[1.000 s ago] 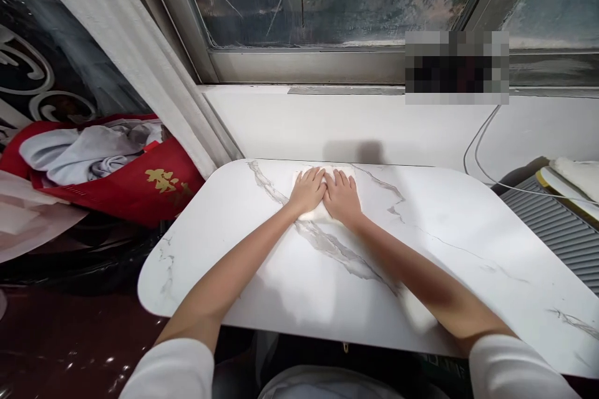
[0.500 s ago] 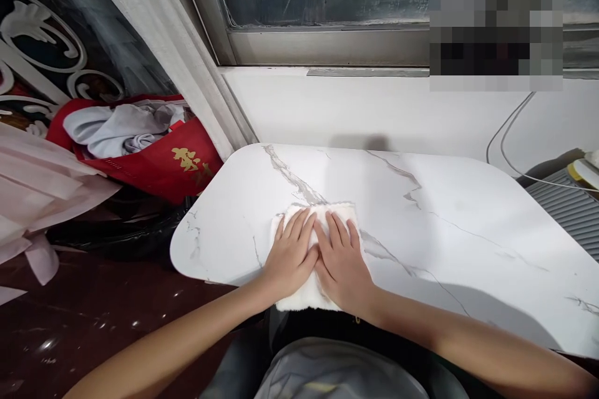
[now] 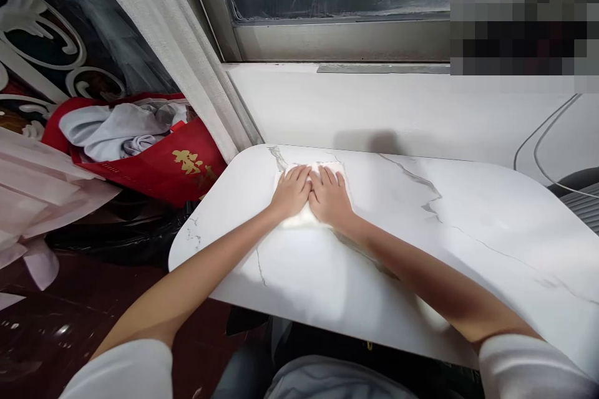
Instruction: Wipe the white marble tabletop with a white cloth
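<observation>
Work looks under way, judged from posture and contact: white cloth point(image 3: 302, 221) spread on the marble-patterned worktop point(image 3: 290, 271), both hands on top of it. Cloth lies near the far edge, towards the left-hand end, just short of the wall point(image 3: 299, 103).

Done so far: cloth is laid out and in use, as I read it. How much of the surface it has passed over cannot be told; no mark or residue shows clearly enough to separate treated parts from untreated. Left: extent uncertain. Long stretch of worktop to the right lies outside the cloth's reach at this spot. Cloth not folded or put aside, so I would not call the work finished.

Left hand point(image 3: 292, 192): open, palm down, fingers extended and slightly spread, pointing to the far edge. Rests on the cloth's left part without clenching it.

Right hand point(image 3: 330, 196): also open and palm down, fingers forward, on the cloth's right part. Hands meet at the middle, thumb sides together. Neither closes round anything; pressure cannot be read. Both arms reach well forward.

Beside the worktop's left end: red bag point(image 3: 154, 174) with grey fabric point(image 3: 105, 129) in it, next to a pale curtain point(image 3: 161, 31).
</observation>
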The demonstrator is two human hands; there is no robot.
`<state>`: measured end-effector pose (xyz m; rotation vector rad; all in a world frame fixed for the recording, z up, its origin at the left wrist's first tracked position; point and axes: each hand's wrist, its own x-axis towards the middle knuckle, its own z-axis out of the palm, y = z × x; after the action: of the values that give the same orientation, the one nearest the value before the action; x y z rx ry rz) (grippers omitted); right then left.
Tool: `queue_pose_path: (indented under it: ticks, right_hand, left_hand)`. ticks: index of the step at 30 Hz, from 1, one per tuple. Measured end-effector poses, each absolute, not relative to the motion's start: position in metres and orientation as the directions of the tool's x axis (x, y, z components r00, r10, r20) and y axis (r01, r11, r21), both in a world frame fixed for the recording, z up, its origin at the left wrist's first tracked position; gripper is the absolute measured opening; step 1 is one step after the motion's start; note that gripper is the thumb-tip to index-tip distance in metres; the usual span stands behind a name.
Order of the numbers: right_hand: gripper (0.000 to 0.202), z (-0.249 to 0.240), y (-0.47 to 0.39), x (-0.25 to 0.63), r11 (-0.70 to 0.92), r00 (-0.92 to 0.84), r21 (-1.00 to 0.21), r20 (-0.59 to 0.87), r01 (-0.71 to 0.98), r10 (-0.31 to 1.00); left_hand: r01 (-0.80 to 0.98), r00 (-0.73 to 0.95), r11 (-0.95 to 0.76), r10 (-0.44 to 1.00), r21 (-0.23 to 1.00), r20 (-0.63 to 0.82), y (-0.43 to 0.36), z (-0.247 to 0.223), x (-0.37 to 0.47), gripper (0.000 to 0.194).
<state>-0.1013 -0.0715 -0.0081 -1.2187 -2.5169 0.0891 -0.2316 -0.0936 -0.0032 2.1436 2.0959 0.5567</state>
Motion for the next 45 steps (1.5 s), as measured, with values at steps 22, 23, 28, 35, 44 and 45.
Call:
queue_pose_path:
  ticks: [22,23,28,35,44,45]
  right_hand:
    - [0.052,-0.004,-0.045,-0.135,0.555,-0.501,-0.224,0.256,0.801,0.827]
    - [0.053,-0.004,-0.058,-0.134,0.564,-0.513,-0.221,0.248,0.796,0.821]
    - [0.057,0.001,-0.132,-0.130,0.658,-0.625,-0.270,0.208,0.703,0.752]
    - [0.062,0.012,-0.209,-0.135,0.775,-0.805,-0.412,0.146,0.479,0.575]
    - [0.063,0.009,-0.202,-0.168,0.781,-0.817,-0.453,0.173,0.430,0.550]
    - [0.063,0.008,-0.195,-0.174,0.778,-0.810,-0.447,0.176,0.441,0.560]
  left_hand:
    - [0.938,0.018,-0.090,0.977,0.335,0.212,-0.053,-0.004,-0.261,0.046]
    - [0.939,0.023,-0.094,0.977,0.330,0.213,-0.067,-0.004,-0.261,0.047]
    - [0.954,-0.012,-0.051,0.978,0.295,0.209,-0.155,-0.006,-0.266,0.049]
    - [0.965,-0.094,0.044,0.978,0.258,0.184,-0.261,-0.007,-0.279,0.051]
    - [0.970,-0.112,0.074,0.982,0.231,0.154,-0.259,-0.007,-0.313,0.052]
    - [0.972,-0.103,0.066,0.983,0.226,0.155,-0.250,-0.007,-0.319,0.052]
